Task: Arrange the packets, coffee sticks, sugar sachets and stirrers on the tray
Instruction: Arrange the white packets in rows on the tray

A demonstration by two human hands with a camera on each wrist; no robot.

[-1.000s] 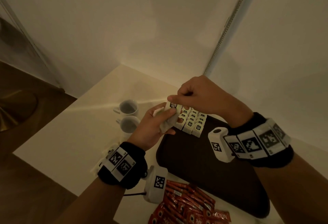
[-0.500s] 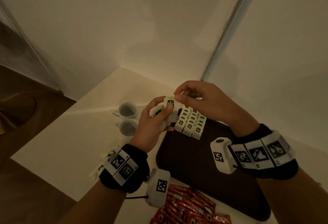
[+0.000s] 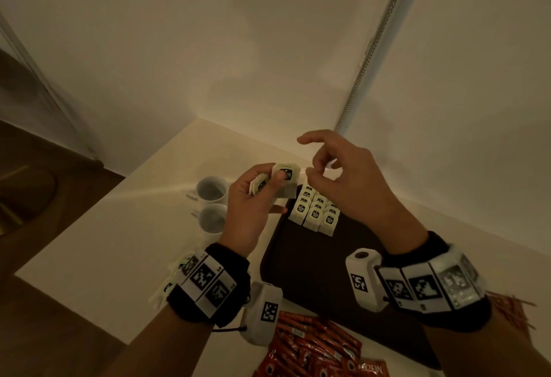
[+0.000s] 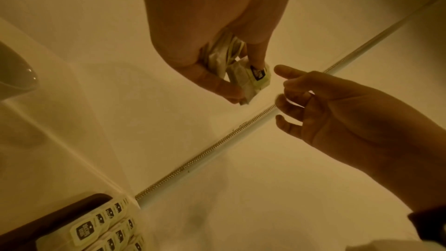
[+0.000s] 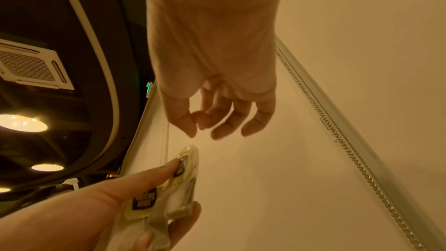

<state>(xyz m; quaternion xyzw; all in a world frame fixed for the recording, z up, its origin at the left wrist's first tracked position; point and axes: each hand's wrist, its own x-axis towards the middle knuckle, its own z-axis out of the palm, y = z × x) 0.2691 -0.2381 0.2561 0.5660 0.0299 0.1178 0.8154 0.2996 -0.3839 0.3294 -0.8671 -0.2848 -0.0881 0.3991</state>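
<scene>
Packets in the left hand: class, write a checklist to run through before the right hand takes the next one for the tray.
1. Left hand grips its packets: ok.
2. Top packet pushed forward by the thumb, free to pinch: ok.
3. Right hand holds nothing, fingers loose: ok.
4. Tray has bare space beside the laid packets: ok.
5. Laid packets sit in even rows: ok.
6. Number left in the left hand: cannot tell.
</scene>
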